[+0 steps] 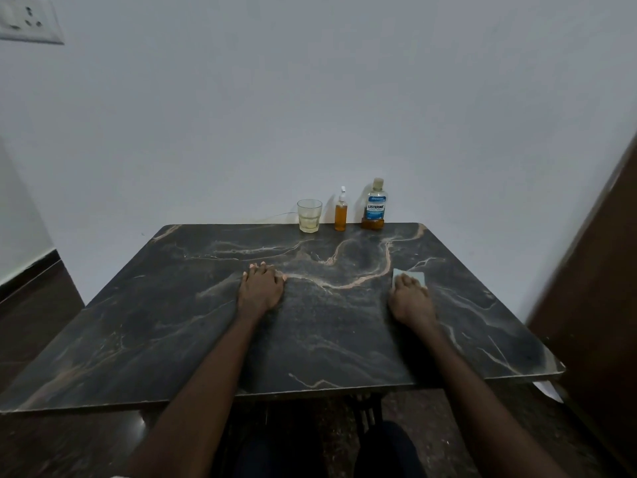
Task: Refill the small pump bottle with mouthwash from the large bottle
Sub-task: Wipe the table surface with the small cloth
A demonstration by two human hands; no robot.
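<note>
A small pump bottle [340,213] with a white pump top, nearly full of amber liquid, stands upright at the table's far edge. Right of it stands the large mouthwash bottle [375,205], capped, with a blue label and only a little amber liquid at its bottom. My left hand [261,288] lies flat, palm down, on the middle of the table and holds nothing. My right hand [410,298] rests palm down to the right, its fingers pressing on a pale folded cloth [413,276]. Both hands are well short of the bottles.
A glass tumbler [309,215] with a little pale liquid stands left of the pump bottle. The dark marble-patterned table [172,322] sits against a white wall. A brown door or panel [593,288] lies to the right, and a wall socket [29,19] sits upper left.
</note>
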